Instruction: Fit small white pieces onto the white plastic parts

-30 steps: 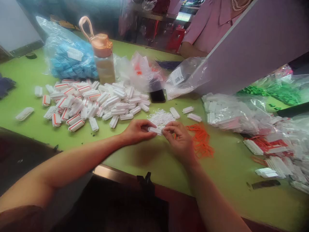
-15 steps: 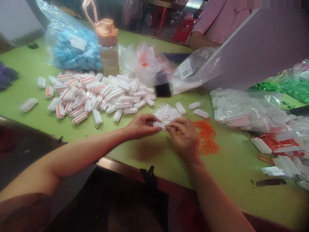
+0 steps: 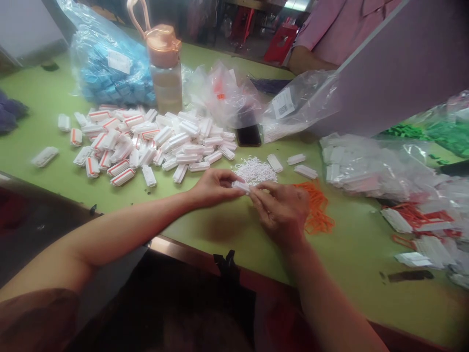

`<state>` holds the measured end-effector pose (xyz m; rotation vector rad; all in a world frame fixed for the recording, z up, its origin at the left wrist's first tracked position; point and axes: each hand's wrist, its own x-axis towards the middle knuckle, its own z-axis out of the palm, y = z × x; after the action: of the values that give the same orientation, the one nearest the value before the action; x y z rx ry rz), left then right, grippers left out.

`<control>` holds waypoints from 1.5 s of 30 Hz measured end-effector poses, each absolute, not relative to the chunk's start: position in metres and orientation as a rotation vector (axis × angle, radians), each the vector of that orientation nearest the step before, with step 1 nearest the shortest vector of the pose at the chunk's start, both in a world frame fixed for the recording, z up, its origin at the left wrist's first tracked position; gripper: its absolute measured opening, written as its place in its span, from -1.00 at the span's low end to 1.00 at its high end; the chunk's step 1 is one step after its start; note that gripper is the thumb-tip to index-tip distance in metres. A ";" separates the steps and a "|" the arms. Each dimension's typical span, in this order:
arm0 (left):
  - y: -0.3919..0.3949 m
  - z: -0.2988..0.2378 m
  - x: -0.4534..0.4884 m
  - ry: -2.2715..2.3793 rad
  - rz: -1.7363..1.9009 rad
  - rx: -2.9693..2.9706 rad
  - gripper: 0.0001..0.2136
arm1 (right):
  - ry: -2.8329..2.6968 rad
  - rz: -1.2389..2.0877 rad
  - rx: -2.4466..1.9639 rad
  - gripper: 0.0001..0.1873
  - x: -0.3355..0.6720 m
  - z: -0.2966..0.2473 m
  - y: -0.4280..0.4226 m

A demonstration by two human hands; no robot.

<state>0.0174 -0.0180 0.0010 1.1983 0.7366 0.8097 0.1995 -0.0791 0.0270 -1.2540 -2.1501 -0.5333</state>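
Between thumb and fingers, my left hand (image 3: 216,187) grips a small white plastic connector housing (image 3: 241,187). My right hand (image 3: 280,208) is closed at the housing's right end, its fingertips pinched together there; whether a tiny part is between them I cannot make out. Just beyond both hands lies a heap of tiny white pieces (image 3: 255,170). A pile of orange plastic strips (image 3: 318,210) lies to the right, partly behind my right hand. Three loose white housings, one of them a housing (image 3: 305,171) lying flat, rest past the heap.
A large pile of white housings (image 3: 183,142), some with orange strips, spreads at the left. Behind it stand a bottle (image 3: 164,68) and a bag of blue parts (image 3: 113,73). A phone (image 3: 249,136) lies mid-table. Bagged white parts (image 3: 362,164) sit right. Another person's arm (image 3: 311,61) shows across the table.
My right hand has turned slightly, with its fingers now more closed at the end of the housing. My left hand keeps its hold. The view has shifted slightly.
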 end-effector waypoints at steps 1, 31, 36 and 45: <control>-0.018 0.000 0.017 0.729 0.820 1.185 -0.62 | -2.170 -0.536 -1.250 -0.84 0.198 0.027 -0.080; -0.005 0.003 0.005 0.833 0.944 1.322 -0.64 | -1.824 0.207 -1.413 -0.84 0.183 0.037 -0.053; -0.010 0.004 0.008 0.796 0.883 1.332 -0.63 | -1.742 0.222 -1.380 -0.86 0.180 0.023 -0.053; -0.012 0.005 0.008 0.797 0.889 1.356 -0.65 | -1.828 0.002 -1.352 -0.86 0.180 0.020 -0.056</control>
<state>0.0080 -0.0116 0.0051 1.3559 0.7975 0.8890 0.1800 -0.0555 0.0203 -1.3522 -1.8282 0.0017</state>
